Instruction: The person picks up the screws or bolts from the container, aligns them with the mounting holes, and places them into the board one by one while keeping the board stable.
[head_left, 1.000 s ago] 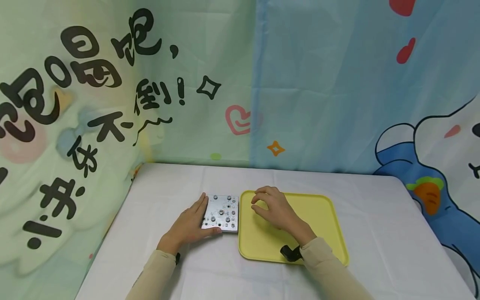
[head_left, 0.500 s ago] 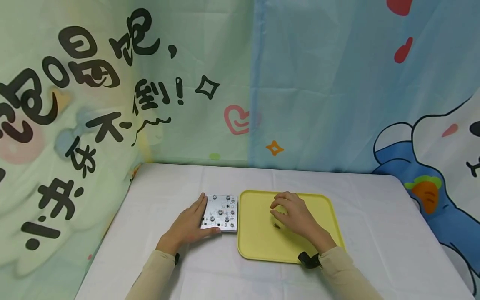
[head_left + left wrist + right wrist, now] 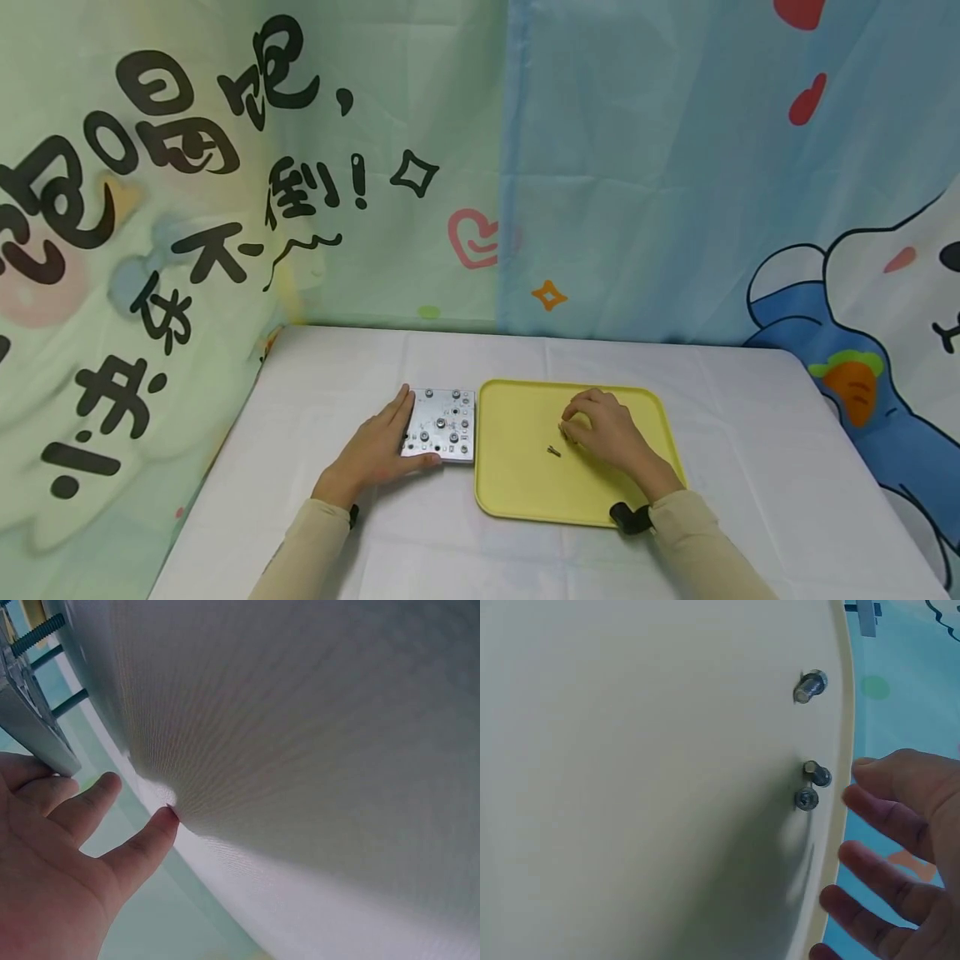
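Observation:
A silver metal plate (image 3: pixel 440 425) with several screws in it lies on the white table. My left hand (image 3: pixel 385 450) rests along its left edge, fingers straight and thumb at the front corner. In the left wrist view, threaded screws (image 3: pixel 39 634) stick out from the plate (image 3: pixel 34 724) near my left hand (image 3: pixel 67 862). My right hand (image 3: pixel 607 433) hovers over the yellow tray (image 3: pixel 517 492), thumb and fingers loosely bent and apart. Beside its fingertips in the right wrist view are a bolt (image 3: pixel 817 774) and another bolt (image 3: pixel 806 799); a third bolt (image 3: pixel 810 686) lies farther off.
The tray stands right beside the plate's right edge. A white cloth (image 3: pixel 420 542) covers the table. Printed curtains (image 3: pixel 637 167) hang behind and to the left. A black device (image 3: pixel 630 518) sits at my right wrist, over the tray's front edge.
My right hand has moved right across the tray and lowered a little, uncovering small bolts on it. The left hand and the plate have stayed in place.

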`<state>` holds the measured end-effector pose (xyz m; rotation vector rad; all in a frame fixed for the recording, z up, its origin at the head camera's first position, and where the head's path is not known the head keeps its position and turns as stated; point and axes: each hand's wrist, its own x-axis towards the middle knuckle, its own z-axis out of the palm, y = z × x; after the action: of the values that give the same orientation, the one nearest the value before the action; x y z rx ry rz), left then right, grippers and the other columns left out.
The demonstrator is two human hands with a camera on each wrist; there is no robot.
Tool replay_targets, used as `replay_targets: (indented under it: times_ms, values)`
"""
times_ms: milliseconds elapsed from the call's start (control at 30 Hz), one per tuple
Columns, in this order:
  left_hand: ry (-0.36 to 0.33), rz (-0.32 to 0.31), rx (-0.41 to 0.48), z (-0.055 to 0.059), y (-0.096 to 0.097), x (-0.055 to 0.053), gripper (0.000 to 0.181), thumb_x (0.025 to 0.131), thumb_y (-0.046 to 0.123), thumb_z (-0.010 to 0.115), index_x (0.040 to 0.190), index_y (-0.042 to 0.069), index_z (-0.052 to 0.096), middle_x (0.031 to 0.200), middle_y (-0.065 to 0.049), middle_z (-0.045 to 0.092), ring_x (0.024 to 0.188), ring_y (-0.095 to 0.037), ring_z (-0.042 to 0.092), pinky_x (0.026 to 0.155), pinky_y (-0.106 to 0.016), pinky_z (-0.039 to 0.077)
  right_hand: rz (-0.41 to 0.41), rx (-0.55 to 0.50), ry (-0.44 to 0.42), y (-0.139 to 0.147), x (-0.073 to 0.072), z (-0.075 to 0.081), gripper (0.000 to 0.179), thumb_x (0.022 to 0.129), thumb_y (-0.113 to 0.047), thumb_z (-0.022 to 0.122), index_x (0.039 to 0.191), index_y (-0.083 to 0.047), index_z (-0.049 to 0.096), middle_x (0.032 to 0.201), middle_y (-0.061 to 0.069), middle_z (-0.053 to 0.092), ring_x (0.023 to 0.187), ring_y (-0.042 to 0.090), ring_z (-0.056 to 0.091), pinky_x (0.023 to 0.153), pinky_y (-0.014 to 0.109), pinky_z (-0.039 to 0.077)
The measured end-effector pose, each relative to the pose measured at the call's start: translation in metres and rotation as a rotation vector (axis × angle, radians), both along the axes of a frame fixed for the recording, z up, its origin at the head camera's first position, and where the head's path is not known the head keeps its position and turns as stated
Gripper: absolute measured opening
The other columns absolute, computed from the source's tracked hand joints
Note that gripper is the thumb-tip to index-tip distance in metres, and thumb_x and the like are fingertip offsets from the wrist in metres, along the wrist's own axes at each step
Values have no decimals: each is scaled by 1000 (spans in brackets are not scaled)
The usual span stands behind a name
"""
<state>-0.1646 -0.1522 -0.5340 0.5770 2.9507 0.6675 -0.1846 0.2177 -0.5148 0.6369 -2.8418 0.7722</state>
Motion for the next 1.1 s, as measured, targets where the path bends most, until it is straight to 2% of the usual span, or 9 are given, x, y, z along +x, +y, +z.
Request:
replay_targets:
  times_ms: [267, 533, 833, 1100]
  values:
    - [11, -9, 4, 0, -1, -1, 112, 68, 78, 52, 148, 9, 15, 153, -3, 12, 135, -20, 21, 104, -39, 29, -56, 103, -44, -4, -3, -2, 10, 80, -29, 72, 77, -21, 66, 101, 6, 58, 92, 30, 52, 72, 54, 42]
    - [5, -6, -6, 2, 0, -1, 111, 69, 76, 54, 148, 8, 15, 153, -2, 10, 135, -20, 21, 104, -39, 28, -90, 203, -64, -9, -8, -6, 18, 79, -36, 71, 70, -24, 60, 102, 6, 56, 94, 31, 51, 76, 56, 39]
    - [5, -8, -6, 1, 0, -1, 111, 69, 76, 55, 148, 8, 14, 153, -3, 11, 135, -19, 20, 104, -40, 29, -125, 248, -99, -20, -9, -4, 24, 80, -34, 69, 64, -23, 56, 101, 6, 54, 95, 33, 49, 76, 56, 38]
    - [5, -6, -12, 1, 0, 0, 111, 69, 76, 54, 148, 8, 15, 153, -2, 10, 135, -20, 20, 104, -40, 29, -131, 243, -72, -24, -8, -1, 20, 80, -28, 66, 63, -22, 58, 107, 10, 56, 99, 36, 49, 76, 57, 40]
